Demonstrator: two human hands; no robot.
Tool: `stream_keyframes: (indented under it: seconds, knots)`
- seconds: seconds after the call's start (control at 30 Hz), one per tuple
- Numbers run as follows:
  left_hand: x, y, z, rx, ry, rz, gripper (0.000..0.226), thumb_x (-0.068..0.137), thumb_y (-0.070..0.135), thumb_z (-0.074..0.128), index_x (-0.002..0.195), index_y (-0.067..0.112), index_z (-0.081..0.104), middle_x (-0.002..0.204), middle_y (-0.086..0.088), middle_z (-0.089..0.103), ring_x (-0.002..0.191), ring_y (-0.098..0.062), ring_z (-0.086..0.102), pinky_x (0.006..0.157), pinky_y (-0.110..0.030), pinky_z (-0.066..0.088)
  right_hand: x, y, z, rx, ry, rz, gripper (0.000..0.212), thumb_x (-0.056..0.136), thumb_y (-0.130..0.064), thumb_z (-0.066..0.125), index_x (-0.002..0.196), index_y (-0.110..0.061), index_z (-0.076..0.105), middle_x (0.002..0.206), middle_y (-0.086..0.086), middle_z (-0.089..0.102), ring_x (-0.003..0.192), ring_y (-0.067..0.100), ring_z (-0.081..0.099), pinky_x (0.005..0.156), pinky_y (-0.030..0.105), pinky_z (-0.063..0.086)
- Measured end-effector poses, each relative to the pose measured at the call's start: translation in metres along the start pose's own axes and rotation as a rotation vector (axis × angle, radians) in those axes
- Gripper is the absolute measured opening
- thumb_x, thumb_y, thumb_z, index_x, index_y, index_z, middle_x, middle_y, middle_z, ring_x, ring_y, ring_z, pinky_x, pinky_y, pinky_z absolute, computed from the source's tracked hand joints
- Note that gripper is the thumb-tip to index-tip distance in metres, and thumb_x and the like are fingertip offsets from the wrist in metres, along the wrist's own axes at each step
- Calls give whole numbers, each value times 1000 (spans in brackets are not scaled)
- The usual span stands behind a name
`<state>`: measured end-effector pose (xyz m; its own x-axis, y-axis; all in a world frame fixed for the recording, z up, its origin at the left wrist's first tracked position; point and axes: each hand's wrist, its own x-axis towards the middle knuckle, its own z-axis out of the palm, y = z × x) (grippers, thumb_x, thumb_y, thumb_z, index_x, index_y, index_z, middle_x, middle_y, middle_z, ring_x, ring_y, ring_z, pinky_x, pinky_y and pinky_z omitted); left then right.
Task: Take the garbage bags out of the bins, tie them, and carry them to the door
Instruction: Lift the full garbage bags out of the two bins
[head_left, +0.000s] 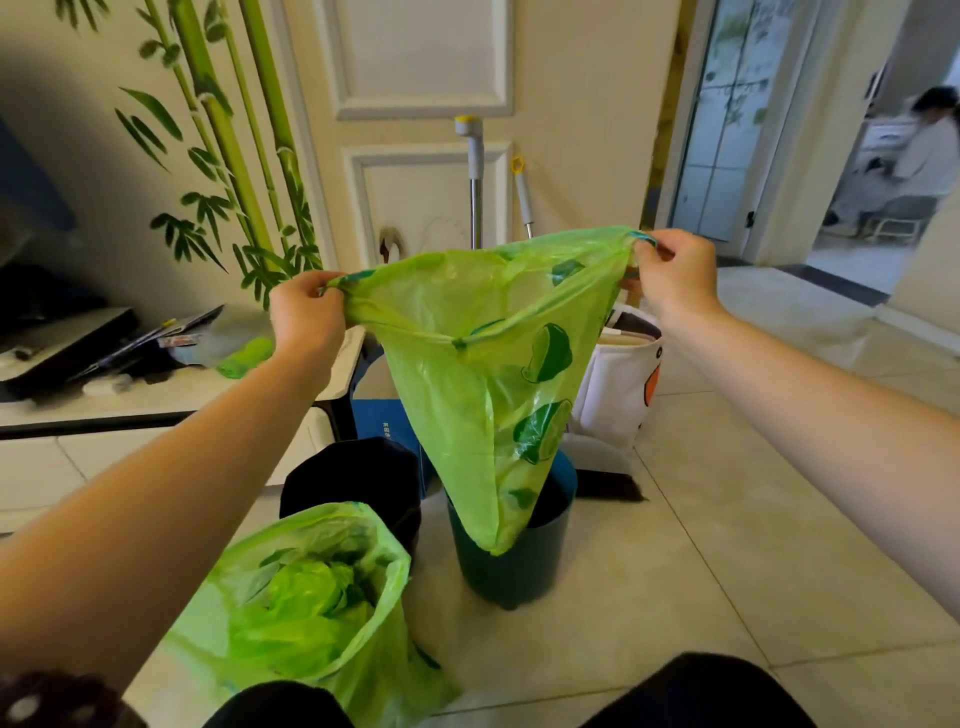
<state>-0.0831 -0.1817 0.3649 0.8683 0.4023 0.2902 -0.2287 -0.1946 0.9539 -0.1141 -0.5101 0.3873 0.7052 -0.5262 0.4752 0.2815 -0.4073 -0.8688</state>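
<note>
A light green garbage bag (483, 374) with dark green prints hangs stretched between my hands, its mouth pulled wide. My left hand (306, 317) grips the bag's left drawstring end and my right hand (675, 275) grips the right one. The bag's tip still dips into the teal bin (511, 566) below it. A second green garbage bag (311, 608), open-mouthed with crumpled green plastic inside, stands on the floor at lower left. Behind it sits a black bin (358, 483). The cream panelled door (431, 130) is straight ahead.
Two mop handles (475, 176) lean on the door. A white tote bag (621, 384) and a dustpan stand right of the bins, a blue box behind them. A low white cabinet (104, 415) with clutter runs along the left. A person sits in the far right room.
</note>
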Motion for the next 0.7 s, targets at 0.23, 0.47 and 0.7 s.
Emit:
stream_keyframes:
  seconds: [0.23, 0.47, 0.7]
  knots:
    - [-44, 20, -13, 19, -76, 55, 21, 90, 2, 47, 89, 11, 66, 71, -3, 59, 60, -13, 59, 45, -13, 51, -33, -15, -37, 62, -43, 22, 16, 89, -9, 54, 94, -7, 68, 86, 11, 66, 64, 10, 63, 51, 14, 52]
    - [-83, -3, -11, 39, -222, -48, 24, 84, 10, 50, 64, 16, 63, 57, -3, 53, 52, -16, 55, 55, -29, 55, -86, -17, -57, 92, -143, 26, 18, 76, -6, 59, 77, 11, 65, 63, 13, 50, 47, 10, 47, 44, 20, 41]
    - [-100, -62, 4, 194, -351, -180, 19, 83, 13, 58, 66, 16, 67, 65, -8, 63, 58, -19, 61, 56, -27, 57, -127, 27, -38, -127, -345, 75, 18, 76, -11, 59, 63, 0, 67, 50, 9, 52, 37, 9, 48, 39, 20, 38]
